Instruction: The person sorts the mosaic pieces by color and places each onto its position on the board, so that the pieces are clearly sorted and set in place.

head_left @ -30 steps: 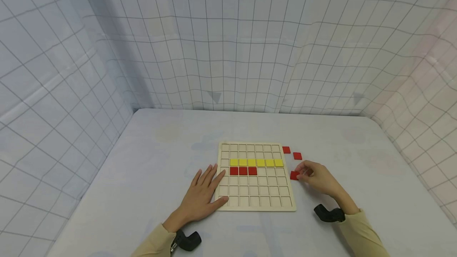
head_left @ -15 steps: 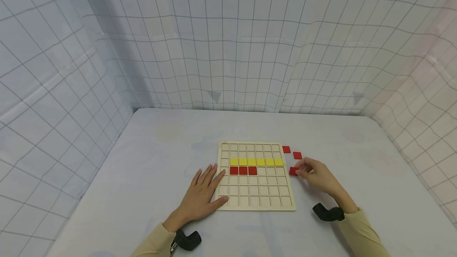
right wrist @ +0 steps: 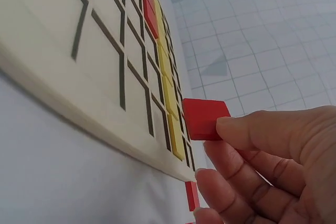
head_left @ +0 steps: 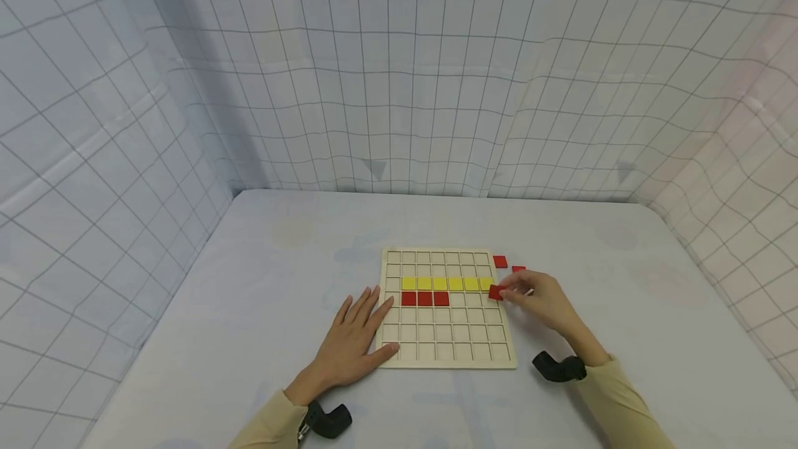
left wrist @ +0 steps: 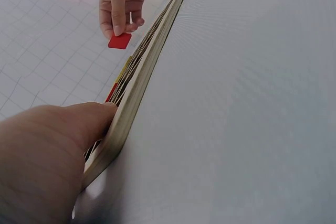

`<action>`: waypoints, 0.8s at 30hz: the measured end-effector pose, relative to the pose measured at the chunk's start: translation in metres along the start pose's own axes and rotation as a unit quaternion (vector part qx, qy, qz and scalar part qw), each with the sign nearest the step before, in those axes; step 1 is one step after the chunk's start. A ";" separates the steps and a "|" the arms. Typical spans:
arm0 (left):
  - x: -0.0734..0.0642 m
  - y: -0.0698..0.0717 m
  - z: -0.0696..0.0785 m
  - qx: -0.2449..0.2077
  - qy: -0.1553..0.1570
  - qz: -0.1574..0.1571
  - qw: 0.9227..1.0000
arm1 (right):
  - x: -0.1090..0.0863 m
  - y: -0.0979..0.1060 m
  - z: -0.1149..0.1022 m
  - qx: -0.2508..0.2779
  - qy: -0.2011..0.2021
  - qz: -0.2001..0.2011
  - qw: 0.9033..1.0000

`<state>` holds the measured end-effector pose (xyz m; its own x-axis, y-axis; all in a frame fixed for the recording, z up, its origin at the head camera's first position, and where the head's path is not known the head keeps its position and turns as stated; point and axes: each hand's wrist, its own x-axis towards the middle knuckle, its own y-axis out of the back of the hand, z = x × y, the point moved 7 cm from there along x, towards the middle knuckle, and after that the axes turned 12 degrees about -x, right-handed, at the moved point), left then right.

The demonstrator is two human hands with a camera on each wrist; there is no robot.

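Observation:
Between thumb and fingers, my right hand (head_left: 539,300) pinches a red square tile (right wrist: 203,119), raised over the right edge of the board. The pale grid board (head_left: 444,350) lies flat on the table. One of its rows holds several yellow tiles (head_left: 439,284), and three red tiles (head_left: 424,298) sit in the row nearer me. My left hand (head_left: 349,352) rests with spread fingers on the board's left edge; in the left wrist view its thumb (left wrist: 92,119) lies over the rim.
Two loose red tiles lie on the table beyond the board's right side: one red tile (head_left: 500,262) by the corner, another red tile (head_left: 519,269) partly hidden by my right hand. A gridded white curtain (head_left: 436,89) hangs behind the white table (head_left: 299,248).
My right hand has picked the nearest loose red tile up from the table and carried it left, over the board's right edge. The left hand has stayed in place.

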<state>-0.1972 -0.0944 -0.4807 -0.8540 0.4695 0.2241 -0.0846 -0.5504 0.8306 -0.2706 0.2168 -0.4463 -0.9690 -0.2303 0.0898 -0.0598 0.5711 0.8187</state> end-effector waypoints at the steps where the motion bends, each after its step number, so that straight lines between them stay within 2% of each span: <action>1: 0.000 0.000 0.000 0.000 0.002 -0.002 1.000 | 0.001 -0.001 -0.002 0.000 0.005 0.000 1.000; 10: 0.000 -0.001 -0.002 0.003 0.014 -0.014 1.000 | 0.010 -0.010 -0.021 -0.001 0.035 -0.012 0.999; 24: 0.000 0.001 0.002 0.003 -0.008 0.009 1.000 | 0.018 -0.026 -0.044 0.012 0.073 -0.042 0.996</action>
<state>-0.1964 -0.0940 -0.4788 -0.8471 0.4708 0.2466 -0.0667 -0.5545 0.8295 -0.2761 0.1632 -0.4410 -0.9149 -0.3899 0.1049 -0.1464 0.5626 0.8137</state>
